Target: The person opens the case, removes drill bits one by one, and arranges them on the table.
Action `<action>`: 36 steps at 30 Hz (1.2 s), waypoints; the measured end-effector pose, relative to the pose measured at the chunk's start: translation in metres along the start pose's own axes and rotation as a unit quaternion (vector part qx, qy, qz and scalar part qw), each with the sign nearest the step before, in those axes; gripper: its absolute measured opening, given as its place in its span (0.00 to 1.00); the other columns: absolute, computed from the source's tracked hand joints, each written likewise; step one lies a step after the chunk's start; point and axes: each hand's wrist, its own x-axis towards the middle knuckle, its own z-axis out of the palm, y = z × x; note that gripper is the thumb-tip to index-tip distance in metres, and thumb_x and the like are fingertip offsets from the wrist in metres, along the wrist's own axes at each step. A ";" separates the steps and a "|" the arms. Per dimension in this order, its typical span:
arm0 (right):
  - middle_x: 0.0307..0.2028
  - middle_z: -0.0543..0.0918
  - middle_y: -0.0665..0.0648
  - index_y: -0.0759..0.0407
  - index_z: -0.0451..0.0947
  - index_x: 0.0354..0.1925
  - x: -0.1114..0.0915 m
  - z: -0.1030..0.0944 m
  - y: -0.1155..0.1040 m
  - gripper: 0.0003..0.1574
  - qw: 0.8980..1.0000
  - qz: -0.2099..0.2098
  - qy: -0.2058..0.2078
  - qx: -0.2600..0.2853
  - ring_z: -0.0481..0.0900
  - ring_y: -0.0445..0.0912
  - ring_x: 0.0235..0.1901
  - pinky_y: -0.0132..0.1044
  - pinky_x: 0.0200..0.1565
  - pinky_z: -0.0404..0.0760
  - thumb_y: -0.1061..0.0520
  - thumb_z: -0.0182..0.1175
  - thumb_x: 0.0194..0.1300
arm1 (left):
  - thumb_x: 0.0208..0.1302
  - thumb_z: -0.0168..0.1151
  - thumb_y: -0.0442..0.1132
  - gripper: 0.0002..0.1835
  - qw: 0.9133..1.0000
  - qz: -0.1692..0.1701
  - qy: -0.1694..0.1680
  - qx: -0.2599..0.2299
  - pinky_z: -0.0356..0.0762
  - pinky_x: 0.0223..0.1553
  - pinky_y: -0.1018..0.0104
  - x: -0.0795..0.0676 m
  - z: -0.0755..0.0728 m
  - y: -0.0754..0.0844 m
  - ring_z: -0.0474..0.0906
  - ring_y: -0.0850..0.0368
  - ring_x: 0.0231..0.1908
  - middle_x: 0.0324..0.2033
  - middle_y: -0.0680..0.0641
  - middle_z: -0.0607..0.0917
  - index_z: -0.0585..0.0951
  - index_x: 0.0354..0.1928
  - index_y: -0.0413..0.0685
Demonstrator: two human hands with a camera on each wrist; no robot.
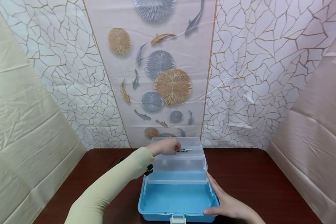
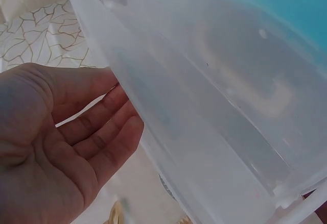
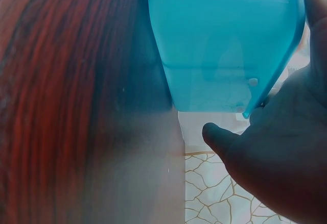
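Note:
A blue plastic storage box (image 1: 179,199) stands open, with translucent fold-out trays (image 1: 176,165) raised behind its main compartment. My left hand (image 1: 166,146) reaches over the upper tray and pinches a small, slim dark-and-silver metal tool (image 1: 186,150); its exact kind is too small to tell. In the left wrist view, the fingers (image 2: 97,127) bend at the translucent tray's edge (image 2: 148,132), which hides the tips. My right hand (image 1: 226,200) rests at the box's right side, thumb on the front corner and fingers extended along the side. The right wrist view shows the blue box wall (image 3: 225,45) beside that hand.
Thin dark items (image 1: 117,161) lie on the dark red-brown table (image 1: 240,174), left of the box and partly behind the left sleeve. A white latch (image 1: 178,219) hangs at the box's front. Patterned cloth (image 1: 240,77) hangs behind the table.

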 end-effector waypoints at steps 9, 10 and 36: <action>0.70 0.24 0.52 0.41 0.21 0.71 0.000 0.000 -0.001 0.67 1.000 -0.009 0.003 -0.001 0.24 0.56 0.67 0.69 0.58 0.41 0.57 0.65 0.59 | 0.61 0.54 0.28 0.14 1.000 0.011 0.018 0.006 0.74 0.44 0.69 0.000 0.004 -0.001 0.78 0.59 0.43 0.42 0.50 0.83 0.83 0.45 0.45; 0.70 0.24 0.52 0.41 0.21 0.71 0.000 0.000 -0.001 0.67 1.000 -0.010 0.003 -0.001 0.24 0.56 0.67 0.68 0.58 0.41 0.57 0.65 0.59 | 0.61 0.54 0.28 0.14 1.000 0.012 0.023 0.010 0.73 0.44 0.69 0.000 0.005 -0.001 0.78 0.59 0.43 0.42 0.50 0.83 0.83 0.45 0.45; 0.69 0.23 0.49 0.33 0.19 0.69 0.000 0.001 0.001 0.65 0.999 0.033 -0.016 0.033 0.26 0.54 0.66 0.70 0.57 0.38 0.55 0.62 0.62 | 0.67 0.50 0.28 0.11 0.997 0.025 0.057 0.046 0.66 0.34 0.73 -0.007 0.022 0.001 0.67 0.63 0.26 0.29 0.52 0.80 0.81 0.37 0.47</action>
